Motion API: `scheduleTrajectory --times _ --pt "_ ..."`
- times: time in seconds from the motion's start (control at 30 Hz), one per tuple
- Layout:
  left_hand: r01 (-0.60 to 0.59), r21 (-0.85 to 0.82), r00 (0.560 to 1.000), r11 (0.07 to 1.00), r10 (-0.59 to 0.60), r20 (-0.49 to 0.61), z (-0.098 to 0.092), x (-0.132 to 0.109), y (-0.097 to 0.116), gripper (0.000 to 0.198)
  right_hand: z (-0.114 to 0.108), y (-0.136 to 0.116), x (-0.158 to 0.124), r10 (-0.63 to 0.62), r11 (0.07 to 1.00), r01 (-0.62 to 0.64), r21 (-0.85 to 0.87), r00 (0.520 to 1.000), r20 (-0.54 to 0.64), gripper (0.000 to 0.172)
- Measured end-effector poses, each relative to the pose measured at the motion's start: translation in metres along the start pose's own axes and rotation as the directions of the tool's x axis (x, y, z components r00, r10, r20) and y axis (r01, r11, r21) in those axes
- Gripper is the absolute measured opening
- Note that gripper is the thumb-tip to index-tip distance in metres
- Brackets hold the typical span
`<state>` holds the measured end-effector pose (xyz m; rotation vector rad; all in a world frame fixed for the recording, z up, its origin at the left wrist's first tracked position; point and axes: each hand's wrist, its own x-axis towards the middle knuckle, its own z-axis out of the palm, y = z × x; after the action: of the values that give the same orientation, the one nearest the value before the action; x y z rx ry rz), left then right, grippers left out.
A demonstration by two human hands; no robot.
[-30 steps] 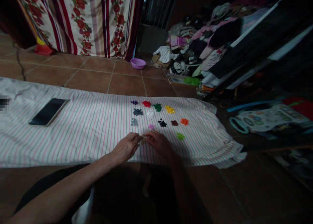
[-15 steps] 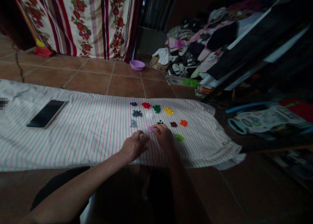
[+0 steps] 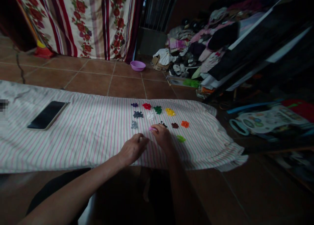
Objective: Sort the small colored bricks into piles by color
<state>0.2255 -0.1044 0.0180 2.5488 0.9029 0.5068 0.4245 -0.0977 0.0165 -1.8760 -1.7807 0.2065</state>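
Note:
Small piles of tiny coloured pieces, possibly toy bricks, lie sorted by colour on a striped cloth (image 3: 98,130). My right hand (image 3: 162,137) has its fingertips pinched on small pink pieces (image 3: 151,129); how many it grips is hidden. My left hand (image 3: 133,148) is just left of it, low over the cloth, with curled fingers; anything in them is too small to make out. Beyond the hands are light grey (image 3: 134,124), white (image 3: 150,116) and black (image 3: 163,124) piles. Brown pieces (image 3: 175,125) and lime green pieces (image 3: 181,138) lie to the right.
Dark grey (image 3: 138,114), purple (image 3: 134,105), red (image 3: 146,106), dark green (image 3: 157,110), yellow (image 3: 170,112) and orange (image 3: 184,124) piles lie farther out. A phone (image 3: 48,115) rests at the left. A purple basin (image 3: 138,66) and heaped clothes (image 3: 196,45) are on the floor beyond.
My right fingertips have shifted slightly left and closed over the pink pieces, covering more of them. My left hand has stayed almost in place.

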Motion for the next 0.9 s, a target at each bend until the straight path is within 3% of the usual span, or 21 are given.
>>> scheduleTrajectory --times 0.43,0.9 --pt "-0.016 -0.058 0.999 0.998 0.014 -0.037 0.0027 -0.001 -0.002 0.026 0.0008 -0.0055 0.0007 -0.018 1.0 0.017 0.019 0.999 0.041 0.018" --pt "-0.012 -0.084 0.999 0.996 0.009 -0.031 0.0007 -0.0008 -0.0017 0.025 0.0022 -0.0021 0.0017 -0.024 0.998 0.023 0.057 1.0 0.011 0.012"
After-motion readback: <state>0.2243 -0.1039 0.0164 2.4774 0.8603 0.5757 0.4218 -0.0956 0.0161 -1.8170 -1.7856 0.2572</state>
